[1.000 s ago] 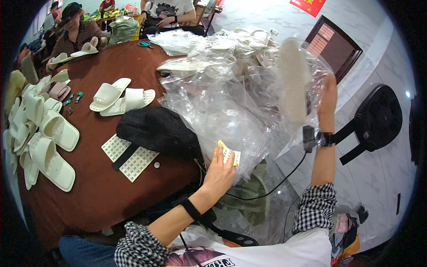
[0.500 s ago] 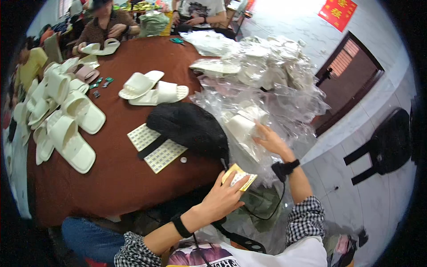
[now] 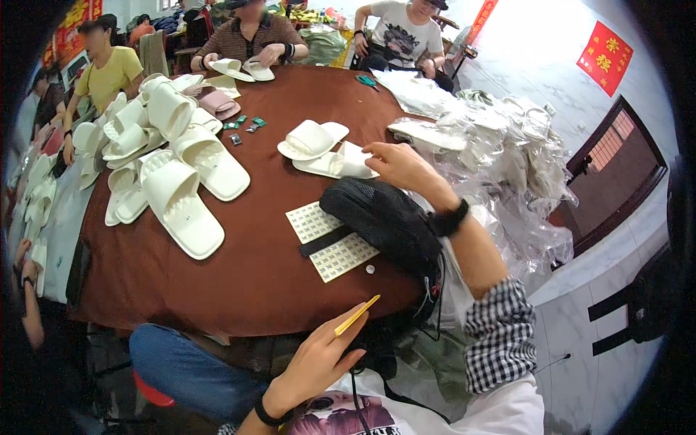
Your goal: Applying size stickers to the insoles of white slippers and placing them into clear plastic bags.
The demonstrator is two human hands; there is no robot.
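Observation:
My left hand (image 3: 315, 362), low in the middle, holds a small yellow sticker sheet (image 3: 355, 317) seen almost edge-on between its fingers. Farther up, my right hand (image 3: 406, 168) reaches over the table to the open-toed end of a cream slipper (image 3: 341, 160). Its fingers are slightly apart at the slipper's edge; whether they touch it is hard to tell. The mate of that slipper (image 3: 308, 139) lies just behind it. Below my right hand lies a black mesh bag (image 3: 380, 217), partly covering a sheet of small printed stickers (image 3: 337, 257).
A pile of cream slippers (image 3: 185, 196) stands at the left, with small green packets (image 3: 250, 125) beyond. Plastic-wrapped slippers (image 3: 500, 145) heap up at the right. Teal scissors (image 3: 367, 82) lie at the back. Across the table a person (image 3: 254, 40) handles slippers; others sit nearby.
My right hand has moved from the plastic-wrapped slipper at the right to the cream pair on the table. My left hand has tilted its sticker sheet edge-on. The view has shifted left.

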